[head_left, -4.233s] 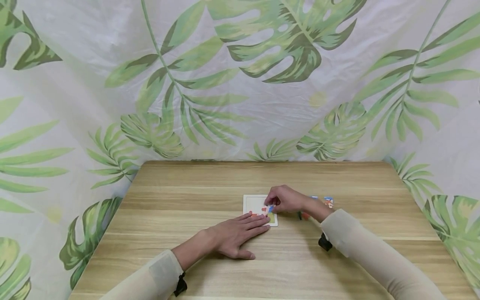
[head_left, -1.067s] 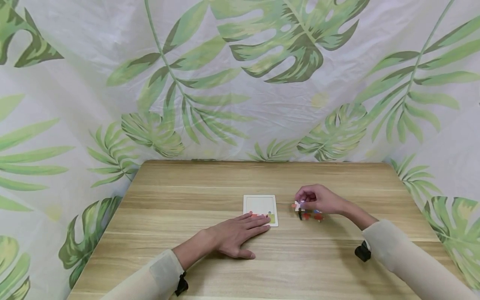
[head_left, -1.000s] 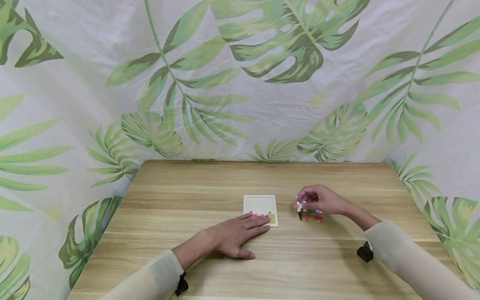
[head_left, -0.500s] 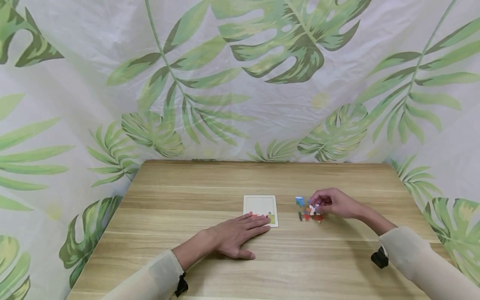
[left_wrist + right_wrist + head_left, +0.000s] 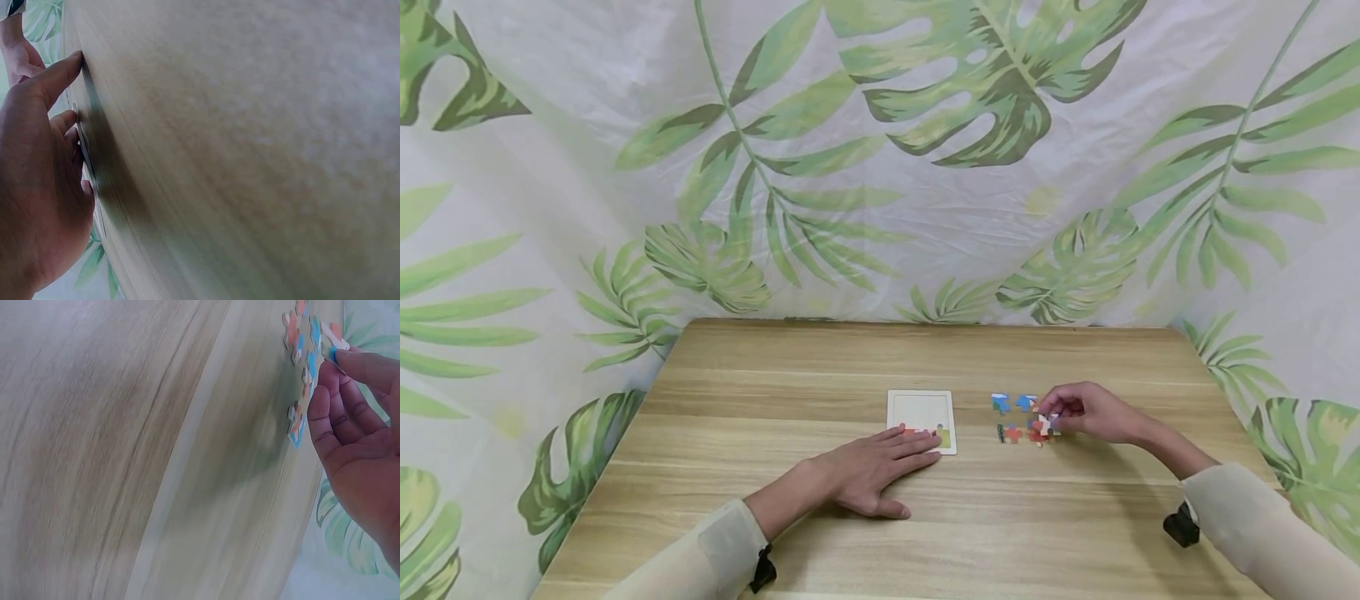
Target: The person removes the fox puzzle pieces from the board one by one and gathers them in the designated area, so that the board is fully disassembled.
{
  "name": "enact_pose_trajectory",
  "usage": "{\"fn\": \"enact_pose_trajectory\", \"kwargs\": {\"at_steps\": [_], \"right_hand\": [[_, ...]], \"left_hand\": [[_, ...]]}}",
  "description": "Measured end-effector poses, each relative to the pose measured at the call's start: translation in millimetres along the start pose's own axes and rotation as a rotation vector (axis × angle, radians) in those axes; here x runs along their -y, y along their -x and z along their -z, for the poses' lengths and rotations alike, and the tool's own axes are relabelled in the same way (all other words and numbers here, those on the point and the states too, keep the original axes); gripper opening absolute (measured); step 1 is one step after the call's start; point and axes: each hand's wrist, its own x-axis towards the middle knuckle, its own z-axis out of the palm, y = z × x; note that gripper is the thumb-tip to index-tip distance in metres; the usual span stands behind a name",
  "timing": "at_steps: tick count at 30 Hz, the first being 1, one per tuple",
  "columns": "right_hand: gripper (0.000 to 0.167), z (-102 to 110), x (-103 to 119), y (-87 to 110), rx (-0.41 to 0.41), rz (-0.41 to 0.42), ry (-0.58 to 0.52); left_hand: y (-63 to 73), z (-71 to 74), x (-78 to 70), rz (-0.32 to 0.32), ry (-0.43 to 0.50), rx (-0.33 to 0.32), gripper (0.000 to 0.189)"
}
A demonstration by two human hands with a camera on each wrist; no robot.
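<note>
In the head view my left hand (image 5: 876, 471) lies flat with fingers straight, its fingertips over the lower part of a white puzzle tray (image 5: 919, 393). Red and green puzzle pieces (image 5: 944, 438) show in the tray beside those fingers, partly covered by them. Farther right, my right hand (image 5: 1088, 412) pinches a mostly white jigsaw piece (image 5: 1046, 426) between thumb and fingers, above the loose pieces. The right wrist view has this same jigsaw piece (image 5: 335, 339) at the thumb tip, with some blue on it. The other right fingers curl loosely.
Several loose jigsaw pieces lie right of the tray: blue ones (image 5: 1000, 403) at the back, red ones (image 5: 1012, 433) in front. All rest on a wooden table (image 5: 805, 367). A leaf-patterned cloth (image 5: 820, 183) hangs behind its far edge.
My right hand has gone from over the tray to the right, carrying a piece past the loose ones and uncovering blue pieces. My left hand has stayed on the tray.
</note>
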Motion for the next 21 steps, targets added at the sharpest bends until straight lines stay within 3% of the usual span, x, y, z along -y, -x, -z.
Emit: {"fn": "enact_pose_trajectory", "kwargs": {"at_steps": [12, 21], "right_hand": [[0.015, 5.5, -6.8, 13.6, 0.008, -0.031, -0.031], [0.017, 5.6, -10.2, 21.7, 0.003, -0.044, -0.033]], "left_hand": [[-0.5, -2.5, 2.1, -0.004, 0.01, -0.02, 0.088], [-1.3, -2.7, 1.9, 0.004, 0.002, -0.001, 0.088]]}}
